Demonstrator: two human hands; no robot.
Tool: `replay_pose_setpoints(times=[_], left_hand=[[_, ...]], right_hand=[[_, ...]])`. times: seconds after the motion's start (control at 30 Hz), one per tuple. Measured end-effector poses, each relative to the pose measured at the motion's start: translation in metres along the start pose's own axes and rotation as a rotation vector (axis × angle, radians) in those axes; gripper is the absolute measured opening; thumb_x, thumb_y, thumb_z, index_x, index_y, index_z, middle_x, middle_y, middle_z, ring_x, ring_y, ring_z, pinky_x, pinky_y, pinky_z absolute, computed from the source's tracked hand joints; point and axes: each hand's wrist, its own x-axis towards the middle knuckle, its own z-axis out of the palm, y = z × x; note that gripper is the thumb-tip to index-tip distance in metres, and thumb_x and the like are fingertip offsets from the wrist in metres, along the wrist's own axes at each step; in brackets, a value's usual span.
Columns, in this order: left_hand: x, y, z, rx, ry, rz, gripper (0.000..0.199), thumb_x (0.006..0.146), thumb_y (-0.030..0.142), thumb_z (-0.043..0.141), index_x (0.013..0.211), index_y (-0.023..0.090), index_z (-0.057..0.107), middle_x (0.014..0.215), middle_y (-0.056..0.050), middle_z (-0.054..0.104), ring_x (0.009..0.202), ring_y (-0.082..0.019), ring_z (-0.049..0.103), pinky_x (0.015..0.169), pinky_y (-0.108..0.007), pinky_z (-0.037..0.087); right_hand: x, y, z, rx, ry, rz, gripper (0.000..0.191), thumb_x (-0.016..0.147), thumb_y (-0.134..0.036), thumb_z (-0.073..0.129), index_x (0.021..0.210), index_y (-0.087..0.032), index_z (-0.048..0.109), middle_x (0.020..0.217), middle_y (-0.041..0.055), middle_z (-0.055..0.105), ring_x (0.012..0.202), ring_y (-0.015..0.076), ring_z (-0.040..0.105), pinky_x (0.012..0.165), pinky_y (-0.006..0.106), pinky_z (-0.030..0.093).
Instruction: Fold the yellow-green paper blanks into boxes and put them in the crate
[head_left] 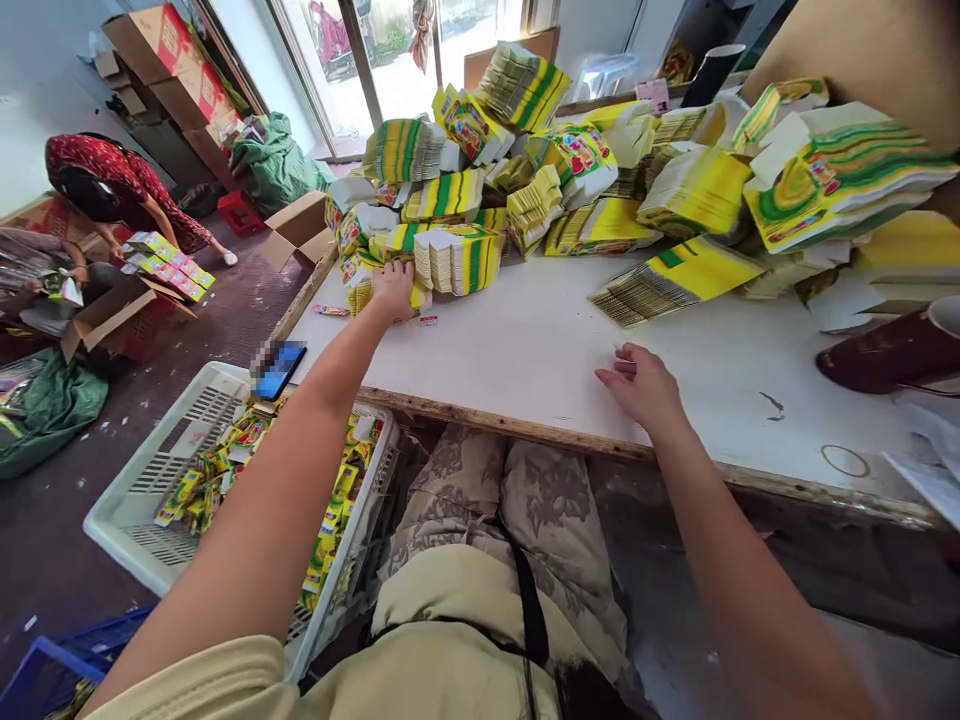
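Note:
My left hand (394,291) reaches to the left end of the table, its fingers curled over a small stack of yellow-green folded cartons (361,296). Just right of it lies another bundle of flat cartons (459,262), white edges towards me. Over the bare middle of the white table (517,340), my right hand (646,390) hovers near the front edge. Its fingers are loosely bent, with a gap between thumb and forefinger and nothing visible in it. Nearest to that hand is a slanted, fanned stack of cartons (649,290).
Carton bundles (577,160) pile along the table's back. A phone (279,370) rests at the left edge, above a white crate (139,515) of small filled boxes. A dark red cup (885,350) lies at right, near a rubber band (845,461). Two people work on the left.

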Motion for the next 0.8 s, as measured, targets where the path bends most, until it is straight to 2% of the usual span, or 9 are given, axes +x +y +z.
replay_pose_setpoints(times=[0.13, 0.27, 0.4, 0.53, 0.63, 0.7, 0.8], left_hand=[[-0.011, 0.002, -0.007, 0.012, -0.002, -0.015, 0.105, 0.054, 0.033, 0.084, 0.144, 0.004, 0.039, 0.140, -0.027, 0.049, 0.128, -0.042, 0.043, 0.107, -0.053, 0.030], [-0.033, 0.015, -0.026, 0.019, -0.102, 0.001, 0.100, 0.046, 0.030, 0.087, 0.136, 0.007, 0.050, 0.136, -0.025, 0.054, 0.125, -0.043, 0.046, 0.107, -0.054, 0.029], [-0.064, 0.043, -0.051, -0.024, -0.184, 0.120, 0.104, 0.042, 0.039, 0.089, 0.135, 0.009, 0.053, 0.138, -0.023, 0.053, 0.128, -0.047, 0.044, 0.109, -0.055, 0.025], [-0.093, 0.079, -0.069, -0.114, -0.152, 0.284, 0.099, 0.045, 0.046, 0.085, 0.133, 0.014, 0.052, 0.130, -0.019, 0.059, 0.121, -0.041, 0.052, 0.101, -0.050, 0.038], [-0.106, 0.111, -0.068, -0.163, -0.095, 0.428, 0.093, 0.048, 0.046, 0.081, 0.130, 0.015, 0.051, 0.126, -0.018, 0.060, 0.114, -0.037, 0.056, 0.094, -0.047, 0.044], [-0.110, 0.132, -0.059, -0.187, -0.074, 0.501, 0.093, 0.047, 0.046, 0.082, 0.129, 0.013, 0.051, 0.126, -0.019, 0.060, 0.112, -0.037, 0.057, 0.093, -0.046, 0.045], [-0.113, 0.152, -0.039, -0.227, -0.046, 0.528, 0.100, 0.049, 0.051, 0.083, 0.133, 0.013, 0.046, 0.128, -0.020, 0.058, 0.116, -0.037, 0.055, 0.095, -0.047, 0.043]], right_hand=[[-0.002, -0.003, -0.001, -0.023, -0.038, 0.014, 0.054, 0.074, -0.040, 0.067, 0.122, -0.018, 0.057, 0.122, 0.0176, 0.064, 0.103, 0.0296, 0.068, 0.094, 0.050, 0.053], [-0.003, -0.006, -0.001, -0.049, -0.050, 0.000, 0.052, 0.074, -0.041, 0.067, 0.120, -0.019, 0.058, 0.122, 0.0169, 0.064, 0.103, 0.0309, 0.068, 0.095, 0.053, 0.052], [-0.003, -0.008, -0.001, -0.068, -0.069, 0.005, 0.051, 0.075, -0.040, 0.067, 0.120, -0.017, 0.058, 0.122, 0.0185, 0.064, 0.104, 0.0319, 0.068, 0.096, 0.053, 0.051], [-0.004, -0.013, -0.004, -0.077, -0.087, 0.029, 0.049, 0.076, -0.040, 0.066, 0.118, -0.016, 0.059, 0.120, 0.0188, 0.065, 0.105, 0.0337, 0.067, 0.096, 0.053, 0.051], [-0.005, -0.016, -0.007, -0.062, -0.099, 0.041, 0.045, 0.077, -0.038, 0.066, 0.117, -0.019, 0.059, 0.118, 0.0163, 0.067, 0.105, 0.0335, 0.067, 0.097, 0.053, 0.051], [-0.005, -0.017, -0.008, -0.051, -0.097, 0.052, 0.044, 0.077, -0.037, 0.066, 0.116, -0.020, 0.059, 0.118, 0.0153, 0.067, 0.104, 0.0328, 0.068, 0.096, 0.052, 0.052], [-0.007, -0.018, -0.008, -0.044, -0.091, 0.072, 0.044, 0.077, -0.037, 0.066, 0.116, -0.018, 0.059, 0.118, 0.0169, 0.067, 0.103, 0.0323, 0.068, 0.096, 0.051, 0.052]])
